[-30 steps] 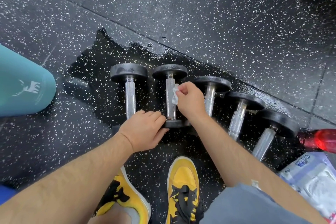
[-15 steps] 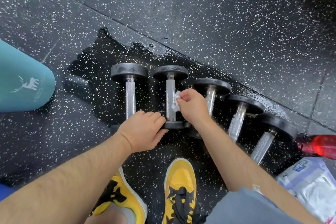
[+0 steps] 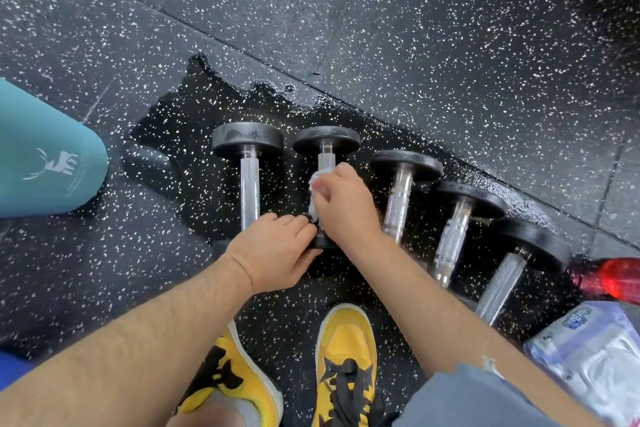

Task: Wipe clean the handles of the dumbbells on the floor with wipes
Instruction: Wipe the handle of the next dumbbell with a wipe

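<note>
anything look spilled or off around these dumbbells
Yes: a dark, glossy wet patch with a ragged edge spreads across the floor under and behind the row of dumbbells; the floor around it is matte grey, so it reads as spilled liquid.

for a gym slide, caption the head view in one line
Right hand holds a wipe on the handle of the second dumbbell from left while left hand steadies its near end.

Beyond the row of dumbbells point(image 3: 398, 201) the floor point(image 3: 415, 28) lies open. Gaps between handles are narrow. The left hand point(image 3: 277, 250), gripping the near head of the second dumbbell point(image 3: 325, 140), and the right hand point(image 3: 346, 204) with its wipe point(image 3: 316, 189) fill those beside it. A teal bottle point(image 3: 45, 156) bounds the left, a red bottle point(image 3: 620, 276) and wipes pack point(image 3: 595, 357) the right, yellow shoes point(image 3: 346, 347) the near side.
</note>
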`<state>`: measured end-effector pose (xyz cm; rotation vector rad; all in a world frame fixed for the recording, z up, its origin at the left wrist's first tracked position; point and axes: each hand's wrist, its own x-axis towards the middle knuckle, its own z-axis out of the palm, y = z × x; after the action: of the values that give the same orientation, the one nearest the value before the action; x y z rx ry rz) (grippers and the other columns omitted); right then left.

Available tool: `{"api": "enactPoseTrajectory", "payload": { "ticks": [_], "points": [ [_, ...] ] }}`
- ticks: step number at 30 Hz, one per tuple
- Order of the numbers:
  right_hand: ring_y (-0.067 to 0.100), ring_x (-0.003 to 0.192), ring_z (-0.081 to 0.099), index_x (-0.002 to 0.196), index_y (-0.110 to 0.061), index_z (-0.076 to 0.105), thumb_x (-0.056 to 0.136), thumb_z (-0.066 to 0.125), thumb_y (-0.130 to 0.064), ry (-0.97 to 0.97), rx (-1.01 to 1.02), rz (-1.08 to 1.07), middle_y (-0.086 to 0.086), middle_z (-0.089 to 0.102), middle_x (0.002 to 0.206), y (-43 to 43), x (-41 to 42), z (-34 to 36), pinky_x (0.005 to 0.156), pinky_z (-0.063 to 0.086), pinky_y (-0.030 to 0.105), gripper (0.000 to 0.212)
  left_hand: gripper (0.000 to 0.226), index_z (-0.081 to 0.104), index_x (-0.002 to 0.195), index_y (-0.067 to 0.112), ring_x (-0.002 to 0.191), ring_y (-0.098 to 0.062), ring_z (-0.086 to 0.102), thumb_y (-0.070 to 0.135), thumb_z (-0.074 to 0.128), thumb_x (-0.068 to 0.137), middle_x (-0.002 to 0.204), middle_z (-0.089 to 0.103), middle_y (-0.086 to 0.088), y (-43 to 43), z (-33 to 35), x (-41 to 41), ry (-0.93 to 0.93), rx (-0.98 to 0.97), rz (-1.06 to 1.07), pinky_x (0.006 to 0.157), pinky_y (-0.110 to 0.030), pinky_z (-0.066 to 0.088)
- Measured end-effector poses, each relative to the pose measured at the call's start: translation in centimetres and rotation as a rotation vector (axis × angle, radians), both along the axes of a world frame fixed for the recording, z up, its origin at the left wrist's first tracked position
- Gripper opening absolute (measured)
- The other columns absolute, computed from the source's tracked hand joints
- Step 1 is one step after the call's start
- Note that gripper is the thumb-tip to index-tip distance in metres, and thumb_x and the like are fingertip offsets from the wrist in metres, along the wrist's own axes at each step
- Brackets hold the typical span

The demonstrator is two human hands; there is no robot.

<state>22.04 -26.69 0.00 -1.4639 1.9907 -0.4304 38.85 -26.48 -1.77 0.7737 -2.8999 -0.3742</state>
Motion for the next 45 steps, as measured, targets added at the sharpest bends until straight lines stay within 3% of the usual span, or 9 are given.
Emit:
{"api": "enactPoseTrajectory", "payload": {
  "ticks": [6,10,14,18,23,30,33,39,45],
  "points": [
    [0.026,0.096,0.06,0.101,-0.017,0.075,0.093,0.057,-0.012,0.09,0.133,0.232,0.0,0.057,0.107,-0.4,-0.4,0.5,0.083,0.053,0.038,0.02,0.033,0.063,0.092,0.015,0.062,-0.02,0.057,0.042,0.045,0.096,0.078,0.059,0.001,0.0,0.0,0.1,-0.005,-0.022,0.0,0.054,-0.034,0.043],
    [0.027,0.092,0.059,0.104,-0.017,0.074,0.096,0.056,-0.017,0.127,0.049,0.183,0.002,0.056,0.107,-1.1,-1.2,0.9,0.078,0.053,0.038,0.02,0.033,0.062,0.088,0.015,0.061,-0.02,0.057,0.042,0.045,0.096,0.077,0.057,0.001,0.0,0.1,0.0,0.0,-0.015,-0.004,0.053,-0.034,0.044],
    [0.025,0.092,0.06,0.101,-0.017,0.074,0.095,0.057,-0.015,0.07,0.137,0.233,0.0,0.055,0.105,0.7,-0.7,0.9,0.081,0.052,0.037,0.019,0.033,0.061,0.087,0.016,0.062,-0.02,0.058,0.043,0.044,0.096,0.078,0.058,0.002,0.0,0.0,0.0,-0.023,-0.011,-0.002,0.054,-0.033,0.043],
    [-0.002,0.077,0.053,0.1,-0.019,0.073,0.096,0.067,-0.016,-0.058,0.073,0.049,-0.011,0.05,0.096,0.7,-1.6,0.5,0.074,0.041,0.015,0.009,0.031,0.061,0.088,0.015,0.061,-0.02,0.056,0.041,0.046,0.095,0.076,0.057,0.001,-0.1,0.0,0.0,-0.01,-0.016,-0.004,0.053,-0.034,0.044],
    [0.014,0.087,0.058,0.101,-0.017,0.074,0.095,0.061,-0.013,-0.04,0.118,0.055,-0.006,0.055,0.106,2.0,-1.2,0.9,0.081,0.048,0.027,0.015,0.033,0.062,0.087,0.016,0.062,-0.019,0.057,0.042,0.045,0.096,0.078,0.058,0.002,0.0,0.0,0.1,-0.017,0.0,-0.009,0.053,-0.034,0.044],
    [0.013,0.087,0.057,0.1,-0.019,0.064,0.1,0.057,-0.018,-0.068,0.077,-0.202,-0.007,0.056,0.1,1.7,-0.7,0.4,0.076,0.047,0.03,0.008,0.034,0.062,0.086,0.015,0.061,-0.02,0.056,0.042,0.044,0.096,0.077,0.057,0.001,0.1,0.1,0.0,-0.014,0.005,0.003,0.053,-0.034,0.043],
    [0.013,0.082,0.057,0.096,-0.017,0.064,0.097,0.053,-0.013,-0.065,0.119,-0.207,-0.005,0.057,0.096,1.9,-0.8,0.5,0.072,0.048,0.03,0.011,0.033,0.062,0.087,0.015,0.061,-0.02,0.056,0.041,0.044,0.095,0.077,0.057,0.002,0.0,0.2,0.0,-0.011,0.015,0.002,0.054,-0.033,0.043],
    [0.011,0.08,0.057,0.086,-0.019,0.058,0.099,0.057,-0.024,-0.208,0.163,-0.315,-0.005,0.061,0.087,1.2,-1.9,0.3,0.069,0.045,0.028,0.014,0.032,0.061,0.087,0.014,0.06,-0.02,0.055,0.04,0.045,0.096,0.077,0.056,0.001,0.1,0.2,-0.1,0.002,0.009,-0.005,0.053,-0.033,0.043],
    [0.009,0.079,0.053,0.089,-0.017,0.058,0.097,0.052,-0.009,-0.306,0.257,-0.337,-0.007,0.058,0.09,0.8,-3.0,0.2,0.063,0.039,0.023,0.012,0.032,0.062,0.087,0.017,0.061,-0.019,0.056,0.043,0.044,0.096,0.078,0.058,0.003,-0.1,0.3,-0.2,-0.028,-0.003,-0.003,0.053,-0.033,0.046]
  ]
}}
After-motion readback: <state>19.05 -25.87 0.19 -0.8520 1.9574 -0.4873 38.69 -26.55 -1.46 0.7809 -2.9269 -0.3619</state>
